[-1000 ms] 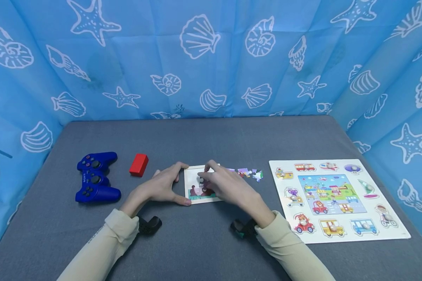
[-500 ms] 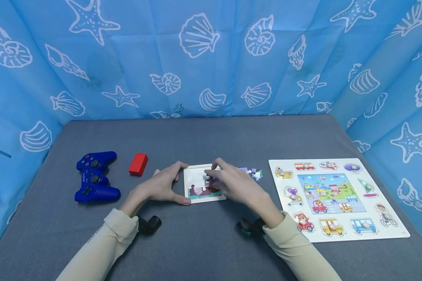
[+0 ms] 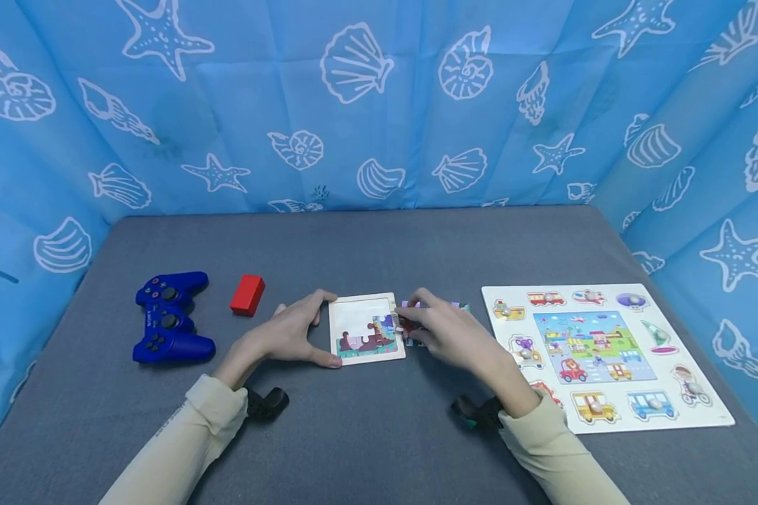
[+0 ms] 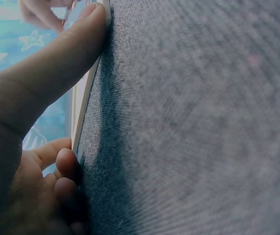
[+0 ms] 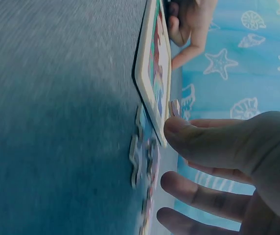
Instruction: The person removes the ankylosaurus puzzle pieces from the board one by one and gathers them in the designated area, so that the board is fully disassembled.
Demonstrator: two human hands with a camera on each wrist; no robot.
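Note:
A small square jigsaw tray [image 3: 373, 358] with a pale rim lies on the table, joined puzzle pieces [image 3: 369, 341] along its bottom and lower right, bare white above. My left hand [image 3: 290, 335] grips the tray's left side, thumb at the near corner and index finger at the far one. Just off the tray's right edge, my right hand [image 3: 451, 333] pinches a puzzle piece [image 5: 175, 107] between thumb and index finger; its other fingers are spread. Loose puzzle pieces [image 5: 136, 159] lie on the cloth below that hand, mostly hidden by it in the head view.
On the left are a blue game controller [image 3: 172, 319] and a red block [image 3: 248, 294]. A large white knob puzzle board [image 3: 676, 414] with vehicle pieces lies at right, partly under the right forearm. A blue shell-print curtain [image 3: 379, 140] encloses the grey table [image 3: 354, 442].
My right hand has moved right, from over the tray to beyond its right edge, uncovering the joined pieces, including blue and purple ones at right. The left hand keeps its place on the tray.

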